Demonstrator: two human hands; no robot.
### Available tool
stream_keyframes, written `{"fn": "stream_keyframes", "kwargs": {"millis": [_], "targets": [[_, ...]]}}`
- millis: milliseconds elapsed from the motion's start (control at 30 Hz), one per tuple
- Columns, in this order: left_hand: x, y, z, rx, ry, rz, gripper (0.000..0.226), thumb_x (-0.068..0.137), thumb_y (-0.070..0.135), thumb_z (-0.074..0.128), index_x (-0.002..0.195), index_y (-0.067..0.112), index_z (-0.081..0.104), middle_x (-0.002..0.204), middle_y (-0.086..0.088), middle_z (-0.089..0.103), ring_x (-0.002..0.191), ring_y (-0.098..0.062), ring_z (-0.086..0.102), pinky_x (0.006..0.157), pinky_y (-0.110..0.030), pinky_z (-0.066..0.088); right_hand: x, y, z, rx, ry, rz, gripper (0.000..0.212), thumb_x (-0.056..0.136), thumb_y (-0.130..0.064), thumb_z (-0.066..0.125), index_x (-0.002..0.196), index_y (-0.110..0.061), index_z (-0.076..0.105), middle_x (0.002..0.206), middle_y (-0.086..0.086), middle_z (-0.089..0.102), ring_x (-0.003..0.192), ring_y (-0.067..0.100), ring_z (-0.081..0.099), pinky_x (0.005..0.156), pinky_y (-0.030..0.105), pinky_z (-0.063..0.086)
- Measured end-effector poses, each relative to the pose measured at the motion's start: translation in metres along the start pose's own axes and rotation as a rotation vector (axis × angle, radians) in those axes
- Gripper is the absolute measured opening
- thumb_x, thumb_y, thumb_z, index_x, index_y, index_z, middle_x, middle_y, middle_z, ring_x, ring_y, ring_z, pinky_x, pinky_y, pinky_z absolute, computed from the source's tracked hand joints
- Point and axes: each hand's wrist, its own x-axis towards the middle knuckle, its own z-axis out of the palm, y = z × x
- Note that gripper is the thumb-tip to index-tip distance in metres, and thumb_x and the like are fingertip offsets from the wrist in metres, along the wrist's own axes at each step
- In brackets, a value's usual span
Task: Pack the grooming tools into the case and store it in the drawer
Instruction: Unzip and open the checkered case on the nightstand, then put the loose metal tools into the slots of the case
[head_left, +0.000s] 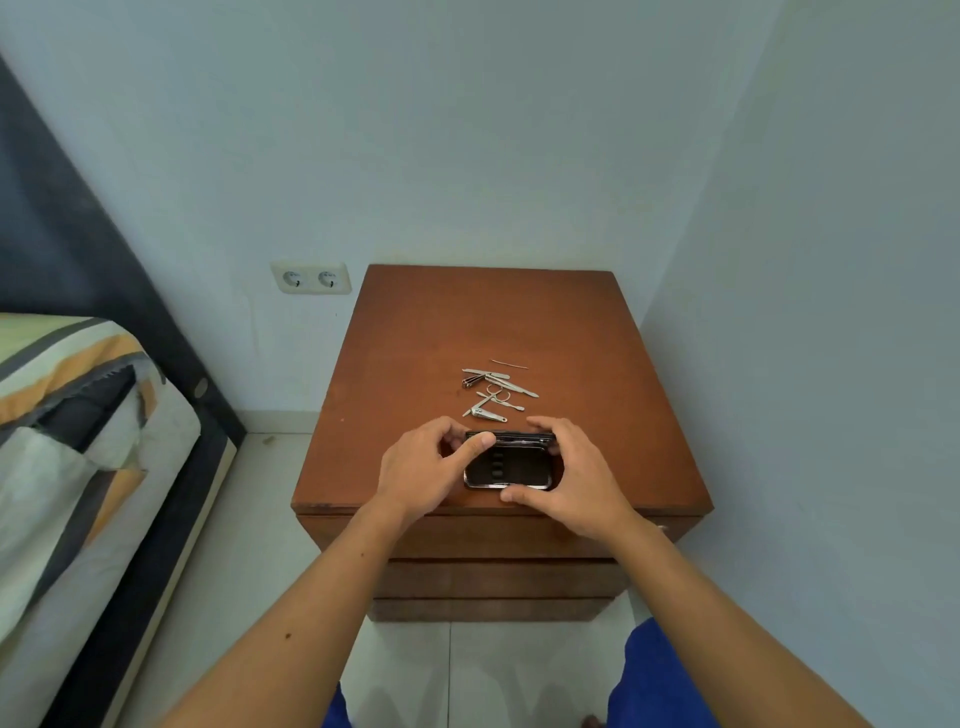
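A small black case (511, 465) with a metal rim lies open on the brown nightstand top (415, 343), near its front edge. My left hand (423, 467) grips its left side, thumb across the top left corner. My right hand (569, 473) holds its right side, fingers on the far edge and thumb at the near edge. Just behind the case lies a loose heap of silver grooming tools (496, 389): nail clippers, small scissors, a file and tweezers. A thin pin-like tool (510, 364) lies apart at the back. The closed drawer fronts (493, 577) show below the top.
The nightstand stands in a corner, with walls behind and to the right. A bed (78, 441) with a striped cover and dark frame is to the left, across a strip of tiled floor (254, 519). A double wall socket (310, 278) sits left of the nightstand.
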Motion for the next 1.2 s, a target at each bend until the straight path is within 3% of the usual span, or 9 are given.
{"fn": "stream_keyframes", "kwargs": {"millis": [133, 267, 400, 633, 833, 1000, 1100, 1200], "targets": [[0.009, -0.003, -0.004, 0.057, 0.026, -0.043, 0.054, 0.098, 0.077, 0.043, 0.083, 0.029, 0.063, 0.080, 0.012, 0.071, 0.083, -0.012, 0.066, 0.076, -0.037, 0.052, 0.000, -0.005, -0.001, 0.120, -0.008, 0.076, 0.104, 0.055, -0.047, 0.100, 0.142, -0.045, 0.042, 0.130, -0.016, 0.051, 0.113, -0.011, 0.048, 0.088, 0.006, 0.039], [0.017, -0.007, -0.005, 0.082, 0.044, -0.084, 0.057, 0.105, 0.067, 0.042, 0.080, 0.023, 0.068, 0.075, 0.015, 0.073, 0.084, -0.013, 0.067, 0.074, -0.035, 0.049, -0.001, -0.008, 0.002, 0.138, 0.025, 0.092, 0.104, 0.052, -0.040, 0.102, 0.135, -0.050, 0.039, 0.124, -0.023, 0.052, 0.115, -0.010, 0.046, 0.092, 0.011, 0.041], [0.021, -0.006, -0.005, 0.130, 0.012, -0.106, 0.055, 0.103, 0.069, 0.042, 0.079, 0.029, 0.072, 0.073, 0.016, 0.073, 0.079, -0.008, 0.067, 0.073, -0.032, 0.051, -0.011, -0.007, 0.007, 0.162, 0.037, 0.108, 0.103, 0.051, -0.042, 0.100, 0.134, -0.053, 0.041, 0.124, -0.018, 0.054, 0.114, -0.008, 0.047, 0.086, 0.007, 0.041], [0.022, -0.003, -0.012, 0.191, -0.110, -0.104, 0.051, 0.104, 0.068, 0.042, 0.074, 0.034, 0.065, 0.072, 0.011, 0.073, 0.077, -0.008, 0.067, 0.072, -0.031, 0.052, -0.026, -0.013, 0.012, 0.092, 0.099, 0.065, 0.082, 0.058, -0.047, 0.095, 0.118, -0.059, 0.040, 0.118, -0.028, 0.048, 0.114, 0.001, 0.043, 0.092, 0.023, 0.045], [0.021, -0.001, -0.014, 0.270, -0.162, -0.068, 0.055, 0.106, 0.067, 0.040, 0.074, 0.029, 0.063, 0.080, 0.010, 0.073, 0.083, -0.015, 0.069, 0.073, -0.035, 0.051, -0.034, -0.011, 0.014, 0.050, 0.091, 0.067, 0.084, 0.060, -0.059, 0.091, 0.126, -0.048, 0.042, 0.113, -0.026, 0.047, 0.113, 0.001, 0.041, 0.092, 0.023, 0.045], [0.019, 0.001, -0.012, 0.298, -0.156, -0.050, 0.052, 0.106, 0.065, 0.041, 0.072, 0.029, 0.057, 0.081, 0.009, 0.070, 0.080, -0.017, 0.065, 0.065, -0.033, 0.044, -0.039, -0.011, 0.014, 0.031, 0.094, 0.071, 0.088, 0.062, -0.063, 0.089, 0.136, -0.043, 0.044, 0.113, -0.027, 0.047, 0.114, 0.001, 0.041, 0.092, 0.019, 0.042], [0.013, -0.002, -0.013, 0.224, -0.133, -0.056, 0.042, 0.105, 0.061, 0.049, 0.077, 0.030, 0.055, 0.079, 0.011, 0.067, 0.075, -0.013, 0.062, 0.062, -0.033, 0.043, -0.040, -0.010, 0.012, 0.079, 0.100, 0.085, 0.089, 0.063, -0.054, 0.092, 0.139, -0.045, 0.045, 0.116, -0.026, 0.050, 0.115, 0.000, 0.042, 0.092, 0.017, 0.041], [0.006, -0.009, -0.013, 0.073, -0.079, -0.059, 0.023, 0.101, 0.052, 0.064, 0.095, 0.029, 0.061, 0.086, 0.011, 0.071, 0.078, -0.012, 0.064, 0.067, -0.034, 0.045, -0.041, -0.006, 0.009, 0.109, 0.088, 0.081, 0.079, 0.067, -0.045, 0.094, 0.134, -0.046, 0.052, 0.115, -0.025, 0.053, 0.114, -0.002, 0.044, 0.091, 0.014, 0.039]]}}
